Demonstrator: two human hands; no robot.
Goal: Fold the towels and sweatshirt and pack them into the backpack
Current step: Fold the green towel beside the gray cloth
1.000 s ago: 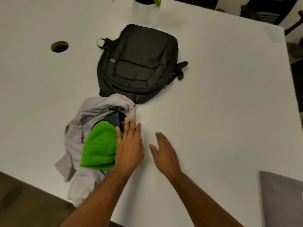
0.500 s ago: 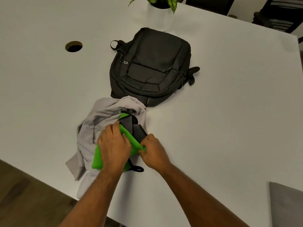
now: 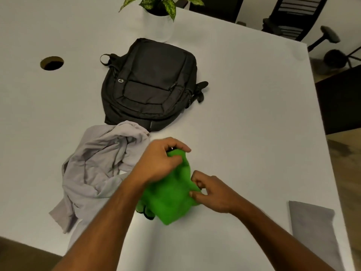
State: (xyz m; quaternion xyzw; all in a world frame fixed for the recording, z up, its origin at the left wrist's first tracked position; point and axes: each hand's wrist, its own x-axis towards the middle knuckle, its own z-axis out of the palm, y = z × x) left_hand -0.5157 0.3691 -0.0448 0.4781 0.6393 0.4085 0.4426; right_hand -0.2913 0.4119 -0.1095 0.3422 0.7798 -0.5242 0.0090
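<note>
Two hands: left hand (image 3: 162, 163) fingers curled round the towel's far end; right hand (image 3: 210, 192) fingers pinch its edge.
Towel (image 3: 172, 200): bunched, just right of the sweatshirt (image 3: 97, 169).
Advice: judged, spread it flat on the desk (image 3: 244, 124) before folding.
Backpack (image 3: 150, 85): beyond the sweatshirt, looks zipped.

One backpack (image 3: 150, 85), one sweatshirt (image 3: 97, 163), one green towel (image 3: 172, 196), one plant (image 3: 158, 14)

Fuzzy cloth towel (image 3: 172, 200) – matt tbl (image 3: 244, 133)
</note>
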